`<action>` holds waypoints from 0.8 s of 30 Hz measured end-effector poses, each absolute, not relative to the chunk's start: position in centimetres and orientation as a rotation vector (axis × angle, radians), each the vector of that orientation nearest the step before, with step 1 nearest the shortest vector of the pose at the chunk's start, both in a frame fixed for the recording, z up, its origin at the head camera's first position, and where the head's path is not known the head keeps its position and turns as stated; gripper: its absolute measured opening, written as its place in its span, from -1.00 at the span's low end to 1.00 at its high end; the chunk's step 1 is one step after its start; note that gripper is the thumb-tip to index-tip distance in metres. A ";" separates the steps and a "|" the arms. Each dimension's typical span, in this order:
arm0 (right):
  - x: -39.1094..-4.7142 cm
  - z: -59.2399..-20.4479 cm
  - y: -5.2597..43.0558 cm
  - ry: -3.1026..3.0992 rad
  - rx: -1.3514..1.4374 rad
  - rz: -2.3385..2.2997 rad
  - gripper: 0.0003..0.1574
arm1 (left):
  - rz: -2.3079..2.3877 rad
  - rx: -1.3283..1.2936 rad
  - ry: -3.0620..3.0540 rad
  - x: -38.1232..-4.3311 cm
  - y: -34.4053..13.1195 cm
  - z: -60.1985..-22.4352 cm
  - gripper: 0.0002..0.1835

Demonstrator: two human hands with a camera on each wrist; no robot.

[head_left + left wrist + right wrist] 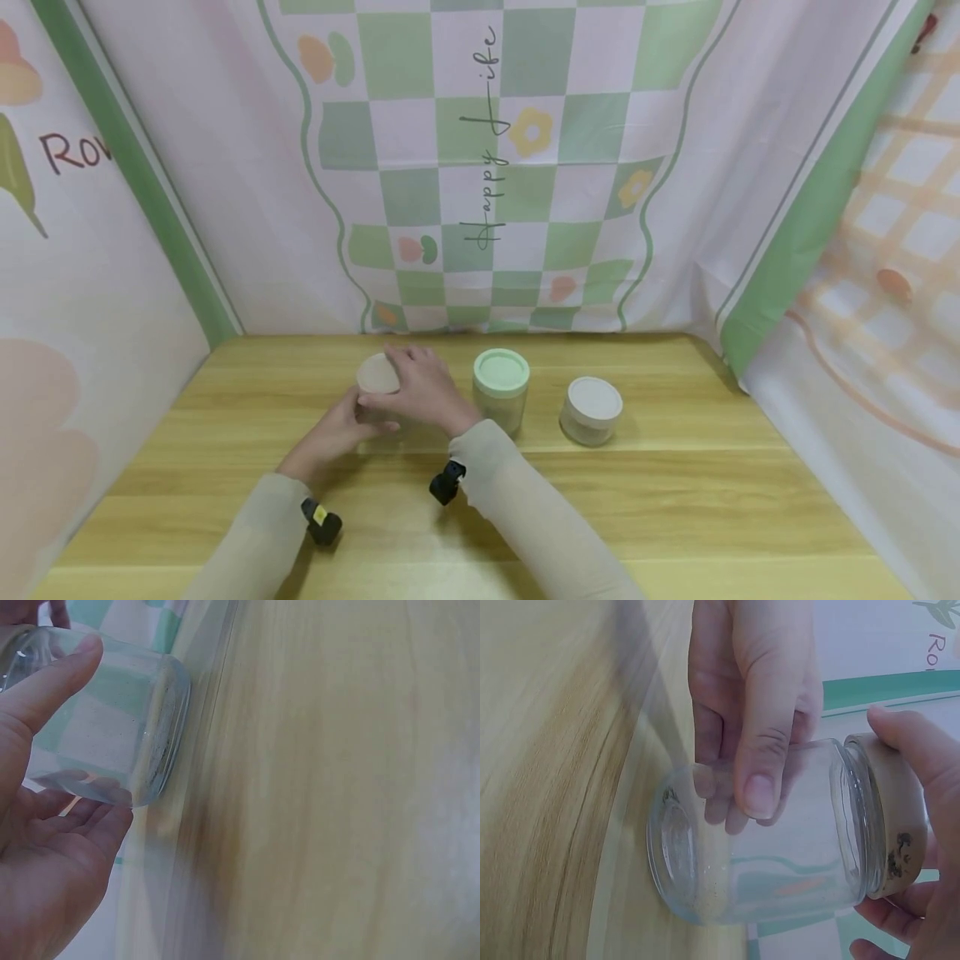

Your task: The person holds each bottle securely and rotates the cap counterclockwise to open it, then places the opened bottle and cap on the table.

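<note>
A clear glass jar (pixel 795 847) with a pale beige lid (pixel 894 825) is between both hands at the left of the head view. My left hand (pixel 333 433) grips the glass body, thumb on one side and fingers on the other, as the left wrist view also shows. Around the lid curl the fingers and thumb of my right hand (pixel 429 392). Dark marks show on the lid's side. In the right wrist view the lid sits on the jar's mouth. Whether the jar's base touches the table cannot be told.
To the right of my hands stands a taller jar with a mint green lid (pixel 501 373). Farther right is a short jar with a white lid (pixel 592 400). All are on a wood-grain table (pixel 675 500), with a checkered curtain (pixel 495 192) along its back edge.
</note>
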State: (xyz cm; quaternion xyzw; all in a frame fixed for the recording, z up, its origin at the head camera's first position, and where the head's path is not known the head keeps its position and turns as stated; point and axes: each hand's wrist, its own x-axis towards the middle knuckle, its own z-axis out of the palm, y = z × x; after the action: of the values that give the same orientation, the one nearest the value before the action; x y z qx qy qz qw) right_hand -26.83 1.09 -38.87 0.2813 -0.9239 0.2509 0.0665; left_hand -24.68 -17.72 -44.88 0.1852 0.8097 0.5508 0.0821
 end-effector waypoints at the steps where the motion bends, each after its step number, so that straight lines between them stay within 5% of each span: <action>1: -26.8 -38.9 1.1 -2.786 0.849 0.753 0.14 | 1.650 0.557 2.415 -24.7 -17.7 -44.9 0.03; 24: -27.0 -38.4 1.2 -2.793 0.893 0.794 0.12 | 1.669 0.549 2.408 -24.9 -17.9 -45.2 0.03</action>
State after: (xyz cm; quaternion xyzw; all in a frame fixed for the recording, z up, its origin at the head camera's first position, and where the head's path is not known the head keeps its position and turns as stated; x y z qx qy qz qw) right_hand -26.96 1.20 -38.38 0.2936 -0.9181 0.2610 0.0521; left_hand -24.93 -17.92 -45.23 0.1836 0.8052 0.5580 0.0805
